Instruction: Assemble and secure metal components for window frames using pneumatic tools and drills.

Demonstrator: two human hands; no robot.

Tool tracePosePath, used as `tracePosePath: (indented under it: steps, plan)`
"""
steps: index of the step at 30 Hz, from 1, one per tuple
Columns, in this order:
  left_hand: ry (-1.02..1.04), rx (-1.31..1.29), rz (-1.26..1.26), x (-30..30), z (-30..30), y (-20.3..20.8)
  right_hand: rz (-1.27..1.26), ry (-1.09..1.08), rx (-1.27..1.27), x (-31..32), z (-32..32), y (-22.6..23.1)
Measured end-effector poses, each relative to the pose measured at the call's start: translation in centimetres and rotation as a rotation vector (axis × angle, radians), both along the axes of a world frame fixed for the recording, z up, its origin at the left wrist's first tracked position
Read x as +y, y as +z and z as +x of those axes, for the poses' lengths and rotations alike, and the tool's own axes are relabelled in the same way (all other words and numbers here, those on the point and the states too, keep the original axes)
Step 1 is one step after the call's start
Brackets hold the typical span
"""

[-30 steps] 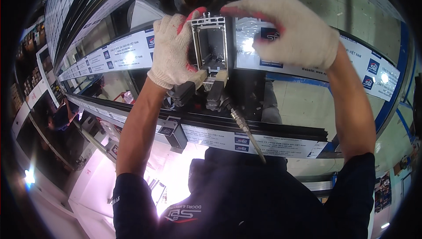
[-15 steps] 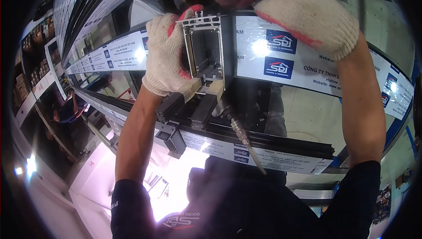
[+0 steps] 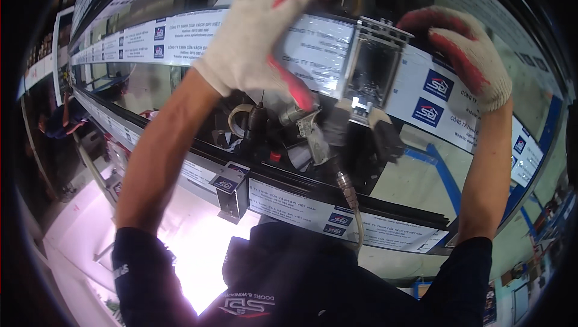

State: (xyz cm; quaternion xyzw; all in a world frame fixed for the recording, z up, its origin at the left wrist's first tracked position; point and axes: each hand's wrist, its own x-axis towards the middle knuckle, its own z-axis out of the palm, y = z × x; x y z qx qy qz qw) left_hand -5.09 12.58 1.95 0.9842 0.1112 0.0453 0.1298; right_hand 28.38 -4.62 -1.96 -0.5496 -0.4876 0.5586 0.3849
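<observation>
The left hand (image 3: 256, 44), fingers spread and holding nothing, hovers left of the hollow metal profile (image 3: 372, 68). The right hand (image 3: 472, 50) curls beside the profile's far right corner; whether its fingers touch or grip it, I cannot tell. An air gun (image 3: 313, 137) lies near and left of the profile.

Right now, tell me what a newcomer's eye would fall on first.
Probably the left hand, upper left of centre, and right hand, upper right, both in pale gloves with red. Between them sits the hollow metal profile. Bright glare fills the lower left.
</observation>
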Motion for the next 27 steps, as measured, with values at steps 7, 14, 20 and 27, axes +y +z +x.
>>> tracePosePath:
  steps: [7, 14, 20, 27]
  plan:
    - [0.080, -0.133, -0.064, 1.6, -3.2, -1.5, -0.188, -0.087, 0.161, 1.0, -1.0, 1.0]
    - [0.164, -0.264, -0.132, 1.4, -2.7, -2.5, -0.336, -0.182, 0.107, 0.9, 0.2, 1.6]
    - [0.206, -0.229, -0.104, 1.3, -3.0, -2.7, -0.303, -0.251, 0.041, -0.1, -0.2, 0.7]
    - [0.189, -0.225, -0.105, 1.5, -2.9, -2.6, -0.208, -0.333, 0.048, -1.5, 0.6, -0.1]
